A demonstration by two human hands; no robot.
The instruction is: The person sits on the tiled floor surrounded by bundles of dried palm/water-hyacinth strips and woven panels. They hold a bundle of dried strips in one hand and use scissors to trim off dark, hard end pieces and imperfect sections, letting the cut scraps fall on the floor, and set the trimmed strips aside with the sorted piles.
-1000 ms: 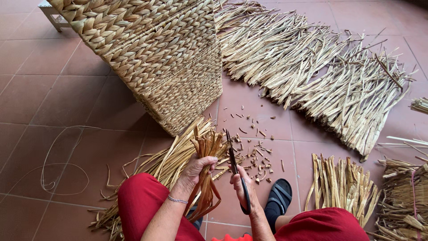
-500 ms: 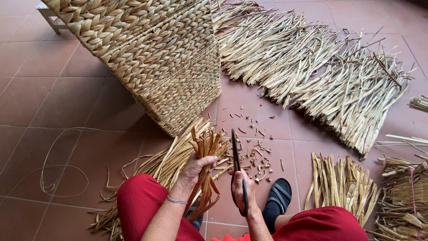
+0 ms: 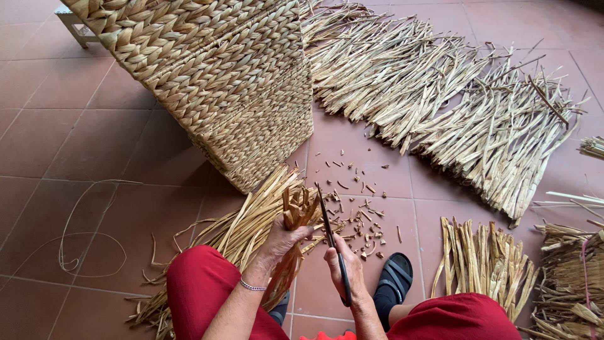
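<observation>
Seated on a tiled floor [image 3: 75, 132], red trousers [image 3: 201, 289] at the bottom edge, one black sandal [image 3: 391, 280] poking out between the knees. Left hand [image 3: 280, 242] closed around a bunch of dried stalks [image 3: 296, 214], ends pointing up and away, lower lengths trailing back over the left thigh. Right hand [image 3: 345, 271] wrapped around the handles of dark scissors [image 3: 330, 242], blades together and pointing up, tip just beside the stalk ends; touching or not, cannot tell. Short cut scraps [image 3: 362, 214] scattered on the tiles just beyond both hands. More loose stalks fanned under and to the left of the bunch. Large woven basket [image 3: 214, 82] tilted ahead on the left, its lower corner near the stalk ends. Wide mat of laid-out stalks [image 3: 465, 101] across the upper right. Small trimmed pile [image 3: 484, 264] near the right knee, darker bundles [image 3: 569, 277] at the right edge. Thin looped wire [image 3: 88, 233] lying on the floor far left.
</observation>
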